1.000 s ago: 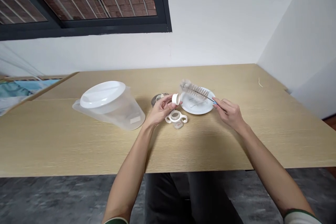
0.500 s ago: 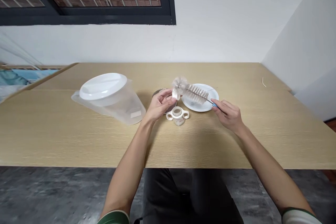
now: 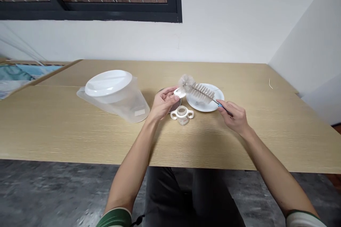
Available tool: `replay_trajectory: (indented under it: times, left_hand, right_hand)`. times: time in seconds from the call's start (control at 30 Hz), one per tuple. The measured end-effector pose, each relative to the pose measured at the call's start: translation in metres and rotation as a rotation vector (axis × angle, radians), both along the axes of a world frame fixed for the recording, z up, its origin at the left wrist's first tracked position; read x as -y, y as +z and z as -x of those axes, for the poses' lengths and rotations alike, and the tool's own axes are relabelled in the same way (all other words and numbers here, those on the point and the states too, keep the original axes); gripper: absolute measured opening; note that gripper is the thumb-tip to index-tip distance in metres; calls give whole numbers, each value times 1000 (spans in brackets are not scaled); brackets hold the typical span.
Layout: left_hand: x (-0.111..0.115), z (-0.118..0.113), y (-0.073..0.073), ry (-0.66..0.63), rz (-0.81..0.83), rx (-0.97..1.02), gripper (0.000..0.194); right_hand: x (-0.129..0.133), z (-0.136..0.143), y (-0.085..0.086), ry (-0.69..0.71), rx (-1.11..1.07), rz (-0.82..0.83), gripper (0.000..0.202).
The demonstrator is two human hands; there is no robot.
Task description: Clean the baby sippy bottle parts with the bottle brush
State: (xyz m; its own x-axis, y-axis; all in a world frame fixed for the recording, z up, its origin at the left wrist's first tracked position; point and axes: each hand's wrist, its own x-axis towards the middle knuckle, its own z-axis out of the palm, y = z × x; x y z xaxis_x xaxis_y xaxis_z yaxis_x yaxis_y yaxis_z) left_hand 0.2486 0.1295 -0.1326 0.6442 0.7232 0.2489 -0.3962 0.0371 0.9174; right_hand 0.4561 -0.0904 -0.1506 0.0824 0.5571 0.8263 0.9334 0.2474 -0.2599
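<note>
My left hand (image 3: 164,103) pinches a small white ring-shaped cap (image 3: 180,93) between thumb and fingers. In my right hand (image 3: 234,116) is the handle of a bottle brush (image 3: 201,92), its bristles pointing left and up. The bushy brush tip is right at the cap; whether they touch I cannot tell. Just below, a small clear baby bottle (image 3: 183,116) with two white side handles stands upright and uncapped on the table. Behind my left fingers a round metal-rimmed container (image 3: 176,107) is mostly hidden.
A white plate (image 3: 205,108) lies under and behind the brush. To the left stands a large translucent pitcher (image 3: 125,103) with a white lid. A thin pale strip (image 3: 270,84) lies at the far right of the wooden table (image 3: 80,134). Wall and window rise behind.
The white cap has turned in my left hand, its ring now facing more upward. The brush stays beside it, barely shifted. The whole view has moved slightly.
</note>
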Motion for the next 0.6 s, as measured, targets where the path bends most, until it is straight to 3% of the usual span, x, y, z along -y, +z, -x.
replay_trajectory:
  times: [0.6]
  left_hand:
    - [10, -1, 8, 93, 24, 47, 54]
  right_hand:
    - [1, 4, 3, 17, 48, -12, 30]
